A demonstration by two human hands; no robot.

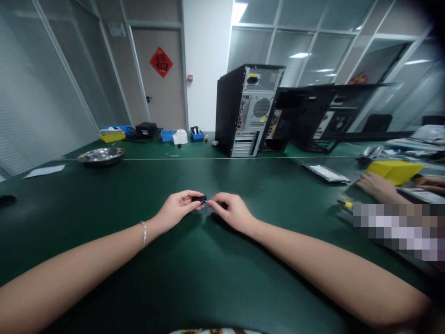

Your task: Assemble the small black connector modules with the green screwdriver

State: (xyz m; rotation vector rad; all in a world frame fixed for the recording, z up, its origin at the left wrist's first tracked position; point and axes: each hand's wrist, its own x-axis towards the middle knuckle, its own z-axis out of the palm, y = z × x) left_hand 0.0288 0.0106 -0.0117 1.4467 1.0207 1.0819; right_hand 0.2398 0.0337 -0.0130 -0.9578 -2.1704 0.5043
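Note:
Near the middle of the green table [215, 278], my left hand [179, 208] is closed, pinching a small black rectangular piece [200, 199] between thumb and fingers. Just to its right, my right hand [232, 211] is closed too, its thumb and fingertips drawn together. A thin, light-coloured tip shows between the two hands, close to the black piece. Something dark shows within the curl of my right hand, but its kind cannot be made out. Both hands are just above the table top, and the fingertips nearly meet.
A black computer tower [248, 111] stands at the back, with opened cases [313, 116] beside it. A metal bowl [101, 156] sits back left; small blue bins [197, 135] line the far side. At right, a drive-like slab [327, 173] lies near another person's hand [377, 185] and yellow sheet [394, 171].

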